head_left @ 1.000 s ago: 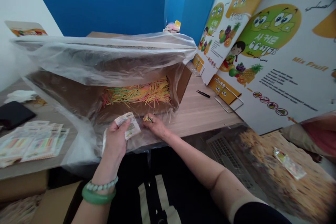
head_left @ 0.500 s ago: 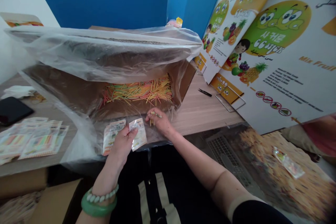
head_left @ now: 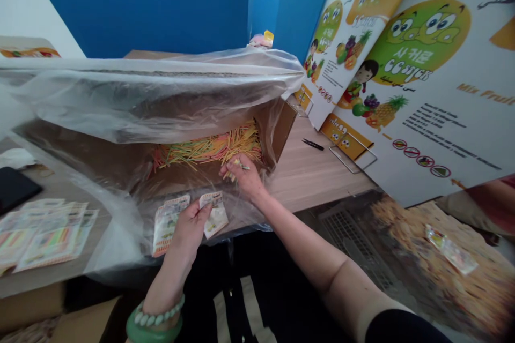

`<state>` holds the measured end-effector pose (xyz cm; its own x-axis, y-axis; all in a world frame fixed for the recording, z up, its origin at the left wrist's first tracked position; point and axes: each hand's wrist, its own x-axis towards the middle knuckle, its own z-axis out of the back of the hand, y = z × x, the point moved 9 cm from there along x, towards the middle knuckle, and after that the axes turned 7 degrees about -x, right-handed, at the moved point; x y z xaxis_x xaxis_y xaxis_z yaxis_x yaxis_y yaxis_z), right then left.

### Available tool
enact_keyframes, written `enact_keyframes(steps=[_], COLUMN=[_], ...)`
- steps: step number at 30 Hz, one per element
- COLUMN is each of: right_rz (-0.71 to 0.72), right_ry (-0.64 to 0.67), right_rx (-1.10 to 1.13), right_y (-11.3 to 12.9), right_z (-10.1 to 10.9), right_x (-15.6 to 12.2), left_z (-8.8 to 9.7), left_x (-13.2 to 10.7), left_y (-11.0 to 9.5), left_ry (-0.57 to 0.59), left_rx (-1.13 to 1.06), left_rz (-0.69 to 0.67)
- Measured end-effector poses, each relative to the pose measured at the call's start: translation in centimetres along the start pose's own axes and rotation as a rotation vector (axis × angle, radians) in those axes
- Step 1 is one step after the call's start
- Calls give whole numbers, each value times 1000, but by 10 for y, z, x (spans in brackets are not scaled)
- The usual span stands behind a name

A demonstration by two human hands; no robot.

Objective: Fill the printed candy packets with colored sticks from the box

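My left hand pinches a small printed candy packet between thumb and fingers, just in front of the box. Under and beside that hand lie more printed packets on clear plastic. My right hand is closed around a small bunch of thin candy sticks, their ends poking out below the fingers. It hovers at the front edge of a cardboard box lined with clear plastic. Inside the box a heap of yellow, orange, green and pink candy sticks shows.
Filled packets and a black phone lie on the left. Black tweezers rest on the table right of the box. Large printed cartons stand at the right. A clear packet lies on a brownish heap at lower right.
My right hand, still holding the sticks, has moved slightly up toward the box. The packet in my left hand has tilted a little. The view has shifted slightly.
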<state>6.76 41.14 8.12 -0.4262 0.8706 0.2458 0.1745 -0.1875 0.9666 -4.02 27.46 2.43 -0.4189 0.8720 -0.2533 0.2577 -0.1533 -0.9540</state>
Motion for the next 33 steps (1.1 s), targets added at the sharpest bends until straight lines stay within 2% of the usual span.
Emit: enact_keyframes(steps=[3, 5, 7, 10, 13, 17, 20, 22, 26, 30, 33], right_rz=[52, -1, -15, 55, 76, 0, -116, -152, -80, -118, -60], right_ry=[34, 141, 207, 190, 98, -39, 10, 93, 215, 178, 147], right_rx=[-278, -444, -520, -488, -401, -117, 120, 82, -245, -184, -69], right_y=[-3, -20, -33, -36, -29, -20, -24, -29, -36, -34, -6], right_z=[-6, -16, -19, -13, 2, 15, 3, -11, -23, -14, -9], right_x=[27, 36, 36, 35, 41, 44, 20, -6, -44, -41, -29], left_z=[3, 2, 2, 5, 11, 15, 12, 12, 16, 23, 23], left_x=[1, 1, 0, 1, 4, 7, 6, 4, 2, 0, -2], left_y=[-3, -5, -5, -3, 5, 7, 3, 1, 2, 1, -1], left_ry=[-2, 12, 24, 16, 8, -16, -36, -76, -122, -127, -115], left_rx=[33, 33, 18, 7, -36, -65, -117, -146, -121, 39, 183], left_rz=[-45, -47, -39, -36, -4, -14, -33, -21, -8, -48, -87])
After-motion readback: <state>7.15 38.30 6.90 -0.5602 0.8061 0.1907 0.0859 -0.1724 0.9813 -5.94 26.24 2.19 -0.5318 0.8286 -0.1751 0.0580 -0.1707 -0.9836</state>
